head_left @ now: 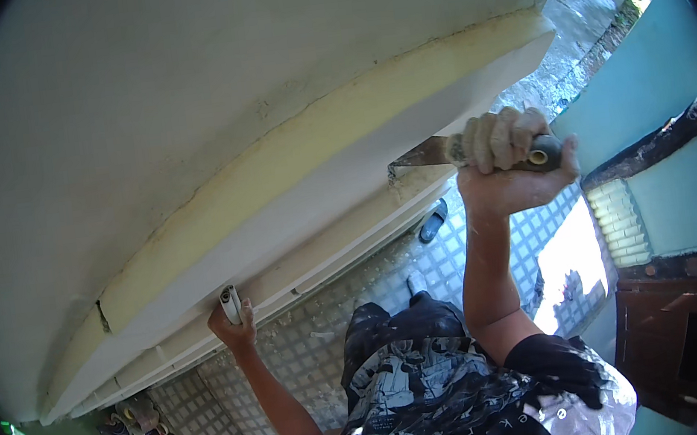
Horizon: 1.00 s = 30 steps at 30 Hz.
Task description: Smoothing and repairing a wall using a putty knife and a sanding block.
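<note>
Above me runs a curved plastered moulding (314, 140) with cream and white bands and a crack along its upper edge. My right hand (510, 160) is closed round the dark handle of a putty knife (419, 154), whose metal blade meets the underside of the moulding, with some pale paste at its tip. My left hand (234, 325), lower and to the left, grips a small white-and-grey object (230, 304) beside the lower ledge; what it is I cannot make out. Both hands look dusty with pale residue.
Below is a tiled floor (289, 379) with a loose sandal (432, 221). Cans and tools (150, 433) lie at the lower left. On the right stand a pale blue wall (665, 207) and a brown wooden piece (652, 320). Greenery shows at top right.
</note>
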{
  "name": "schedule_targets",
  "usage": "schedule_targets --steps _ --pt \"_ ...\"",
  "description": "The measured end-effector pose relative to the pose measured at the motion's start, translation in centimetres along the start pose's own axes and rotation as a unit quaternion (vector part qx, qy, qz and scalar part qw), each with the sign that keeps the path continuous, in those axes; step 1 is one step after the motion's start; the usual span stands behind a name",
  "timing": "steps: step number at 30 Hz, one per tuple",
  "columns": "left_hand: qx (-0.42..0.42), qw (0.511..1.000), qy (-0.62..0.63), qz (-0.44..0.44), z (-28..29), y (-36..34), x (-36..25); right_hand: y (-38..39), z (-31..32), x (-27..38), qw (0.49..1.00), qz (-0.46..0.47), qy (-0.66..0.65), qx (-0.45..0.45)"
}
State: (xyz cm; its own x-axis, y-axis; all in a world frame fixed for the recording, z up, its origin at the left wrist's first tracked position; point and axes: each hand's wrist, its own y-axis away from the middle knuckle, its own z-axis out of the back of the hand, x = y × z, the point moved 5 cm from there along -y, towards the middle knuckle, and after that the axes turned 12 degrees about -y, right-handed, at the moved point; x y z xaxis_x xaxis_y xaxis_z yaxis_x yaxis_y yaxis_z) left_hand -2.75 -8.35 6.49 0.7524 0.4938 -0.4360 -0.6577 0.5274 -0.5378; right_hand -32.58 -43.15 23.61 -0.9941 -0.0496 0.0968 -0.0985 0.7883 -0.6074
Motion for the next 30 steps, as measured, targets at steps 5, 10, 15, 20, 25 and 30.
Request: schedule_targets --steps 5,10,15,20,25,30 --pt "0.002 1.000 0.002 -0.009 0.4 -0.3 -1.0 0.8 -0.8 0.5 0.999 -0.004 0.053 0.005" --pt "0.015 1.000 -0.012 -0.019 -0.5 0.1 -0.3 2.0 0.8 -1.0 0.995 0.004 0.094 -0.042" --pt "0.024 0.999 0.003 -0.023 0.0 0.2 -0.5 1.3 -0.5 1.0 0.995 0.032 0.084 -0.037" --pt "0.021 0.998 -0.008 -0.054 -0.3 -0.2 -0.9 4.2 3.4 -3.3 0.975 -0.032 0.202 -0.083" --pt "0.005 0.998 -0.017 -0.067 0.1 -0.1 -0.5 2.6 3.5 0.0 0.994 -0.006 0.034 -0.102" --pt "0.006 0.997 -0.024 -0.080 -0.3 -0.1 -0.6 5.8 4.3 -5.1 0.972 -0.078 0.213 -0.062"
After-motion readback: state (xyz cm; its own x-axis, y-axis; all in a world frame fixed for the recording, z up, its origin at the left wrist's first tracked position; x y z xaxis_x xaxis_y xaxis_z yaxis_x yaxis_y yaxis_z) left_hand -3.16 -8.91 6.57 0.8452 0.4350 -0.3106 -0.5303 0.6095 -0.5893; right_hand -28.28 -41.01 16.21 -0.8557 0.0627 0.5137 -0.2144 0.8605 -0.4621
